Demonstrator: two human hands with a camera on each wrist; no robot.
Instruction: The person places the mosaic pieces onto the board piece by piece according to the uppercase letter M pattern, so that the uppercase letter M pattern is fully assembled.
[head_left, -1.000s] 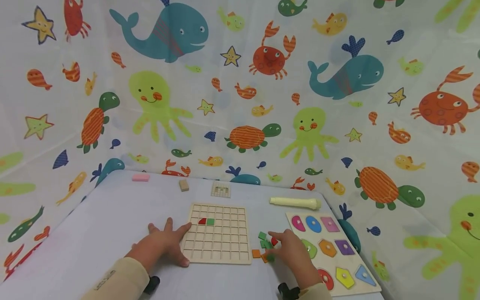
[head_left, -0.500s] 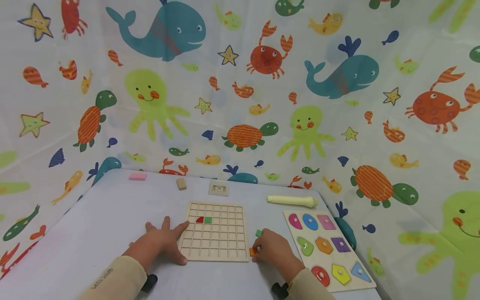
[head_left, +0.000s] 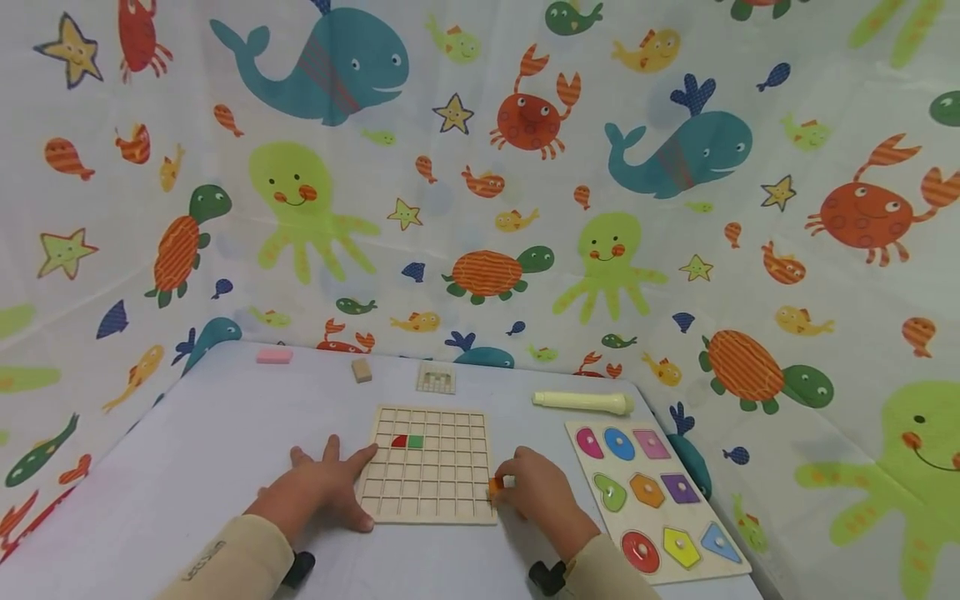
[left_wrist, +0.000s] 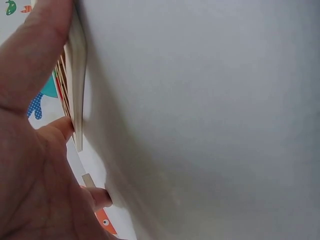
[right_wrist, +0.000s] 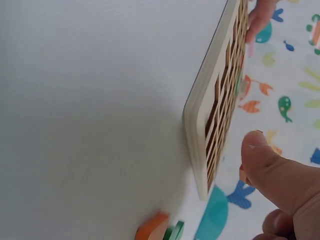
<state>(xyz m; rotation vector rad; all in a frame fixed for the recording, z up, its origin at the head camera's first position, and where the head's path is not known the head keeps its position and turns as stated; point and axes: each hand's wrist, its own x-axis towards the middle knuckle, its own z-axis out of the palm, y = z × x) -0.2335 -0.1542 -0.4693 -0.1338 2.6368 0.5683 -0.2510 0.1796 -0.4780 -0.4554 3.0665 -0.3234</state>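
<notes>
A wooden grid board [head_left: 431, 512] lies on the table, with a red quarter-round tile [head_left: 400, 442] and a green square tile [head_left: 416, 442] side by side in its cells. My left hand [head_left: 318, 487] touches the board's left edge with fingers spread; in the left wrist view, the thumb [left_wrist: 37, 47] lies along that edge. At the board's right edge, my right hand [head_left: 542, 493] pinches an orange tile [head_left: 495, 487], mostly covered by the fingers. Below the right hand, the right wrist view shows a loose orange tile [right_wrist: 152, 227] and a green tile [right_wrist: 174, 231] on the table.
On the right lies a shape puzzle board [head_left: 626, 529] with knobbed pieces. Farther back are a pale yellow stick [head_left: 581, 402], a small patterned card [head_left: 437, 377], a wooden block [head_left: 362, 370] and a pink block [head_left: 274, 356]. A sea-animal curtain [head_left: 480, 208] stands behind the table.
My right hand has reached into the loose tiles, taken up an orange one and moved left with it to the board's edge. The left hand stays at the board.
</notes>
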